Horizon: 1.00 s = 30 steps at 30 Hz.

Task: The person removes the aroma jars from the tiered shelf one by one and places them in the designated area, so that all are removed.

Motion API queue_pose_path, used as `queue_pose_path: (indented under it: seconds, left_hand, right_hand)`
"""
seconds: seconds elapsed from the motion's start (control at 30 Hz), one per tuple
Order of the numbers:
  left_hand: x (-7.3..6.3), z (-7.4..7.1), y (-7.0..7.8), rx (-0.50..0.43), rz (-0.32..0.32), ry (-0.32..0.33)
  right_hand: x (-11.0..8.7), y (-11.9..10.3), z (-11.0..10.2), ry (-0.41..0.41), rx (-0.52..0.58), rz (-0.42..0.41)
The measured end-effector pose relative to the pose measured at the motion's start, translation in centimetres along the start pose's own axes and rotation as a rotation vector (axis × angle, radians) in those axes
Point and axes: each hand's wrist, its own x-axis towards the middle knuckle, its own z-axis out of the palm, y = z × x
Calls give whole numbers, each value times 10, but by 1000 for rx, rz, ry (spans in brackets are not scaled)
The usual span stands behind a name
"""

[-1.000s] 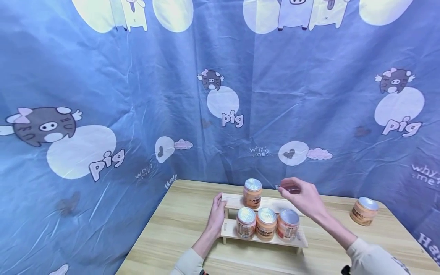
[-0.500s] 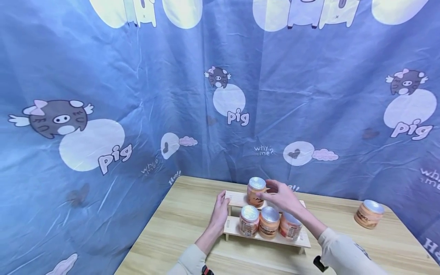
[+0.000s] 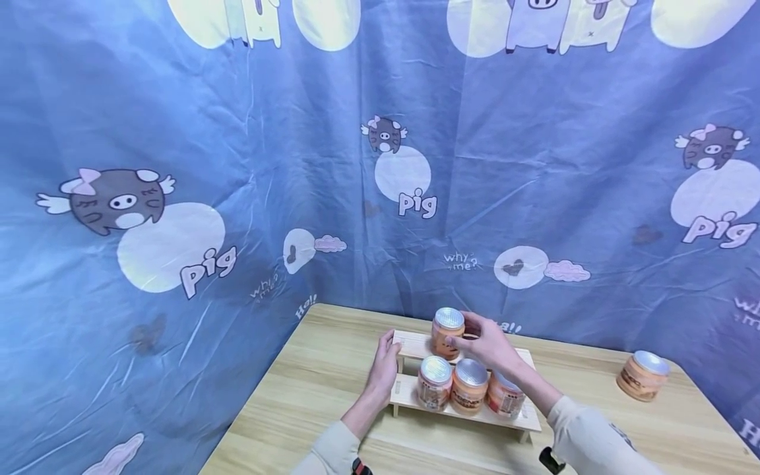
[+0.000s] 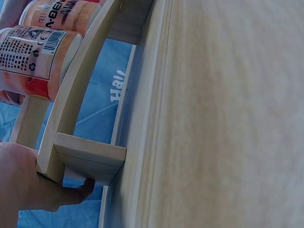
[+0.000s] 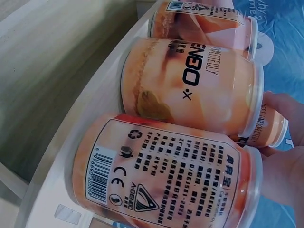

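So the top jar (image 3: 443,338) is upright on the upper step of a little wooden stand (image 3: 408,388), a bit left of the middle. The right hand (image 3: 485,340) has it, fingers curled around the jar with the thumb across the front. The left hand (image 3: 387,363) is clamped on the left end of the stand, fingers grasping the upper board.

On the step below, three jars (image 3: 470,389) stand upright in a tight row, all orange with silvery lids; the right arm hides a bit of the rightmost one. The whole stand sits on a light wood-grain surface (image 3: 305,369). Way off to the right there's a lone jar (image 3: 642,377), also upright. Behind everything hangs a blue curtain (image 3: 320,165) with cartoon pigs and "pig" lettering.
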Motion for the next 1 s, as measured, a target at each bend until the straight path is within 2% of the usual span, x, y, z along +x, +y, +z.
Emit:
queue_pose_path:
  seconds: [0.23,0.57,0.8,1.0]
  left_hand:
    - [-5,3,0,0,-13,-1]
    - [-9,4,1,11,2,14]
    - [-11,5,2,9,-4,10]
    - [-15,5,0,6,15,21]
  right_hand:
    - [-6,4,2,42,12,-5]
    - [-7,1,0,95,3,3]
    - [-9,-1,-15,150,-59,-28]
    - [-16,0,-36,204,-115,-25]
